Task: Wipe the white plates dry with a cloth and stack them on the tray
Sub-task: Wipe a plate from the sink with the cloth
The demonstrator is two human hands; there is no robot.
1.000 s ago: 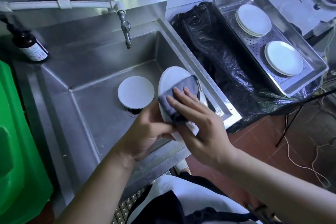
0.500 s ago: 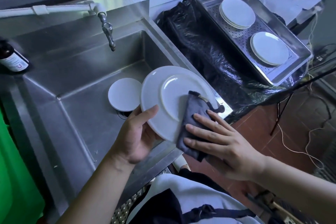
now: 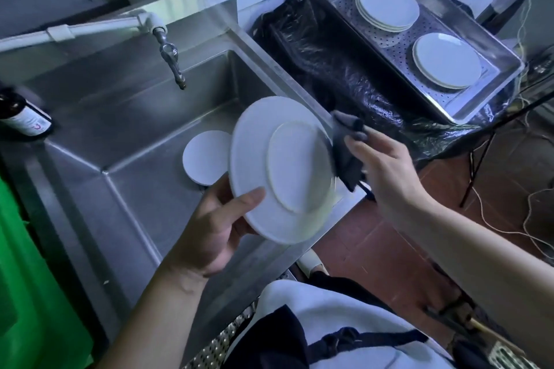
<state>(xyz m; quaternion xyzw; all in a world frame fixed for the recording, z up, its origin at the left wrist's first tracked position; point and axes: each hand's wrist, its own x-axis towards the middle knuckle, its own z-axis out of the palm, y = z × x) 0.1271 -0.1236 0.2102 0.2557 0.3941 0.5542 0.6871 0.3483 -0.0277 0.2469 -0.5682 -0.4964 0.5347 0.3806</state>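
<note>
Left hand [image 3: 209, 228] grips a white plate [image 3: 278, 171] at its lower left rim: thumb lies across the face turned to the camera, fingers curled behind, out of sight. Plate is held in the air over the front right corner of the steel sink [image 3: 126, 141], tilted steeply. Its underside, with the raised foot ring, faces up and toward the camera. In this view the disc reads as an oval; long axis runs from upper left to lower right, upper edge toward the tap [image 3: 172, 61], lower edge over the sink's front rim.

Right hand [image 3: 386, 165] holds a dark grey cloth [image 3: 347, 150] bunched between thumb and fingers, at the plate's right edge. Cloth touches or just overlaps that rim; exact contact is blurred. A loose end of cloth hangs down below the hand.

Second white plate [image 3: 201, 159] lies flat on the sink floor, partly hidden behind the held plate.

Steel tray [image 3: 479, 99] sits to the right of the sink on black plastic sheeting [image 3: 329, 69], perforated floor showing. Two groups of white plates in it: far stack [image 3: 386, 6] of several plates, near stack [image 3: 446, 60] closer to the tray's front corner, count unclear. The two stacks are apart.

Dark bottle [image 3: 25, 118] with a white label rests on the sink's left ledge. Green bin [image 3: 33, 278] stands at the left edge.
</note>
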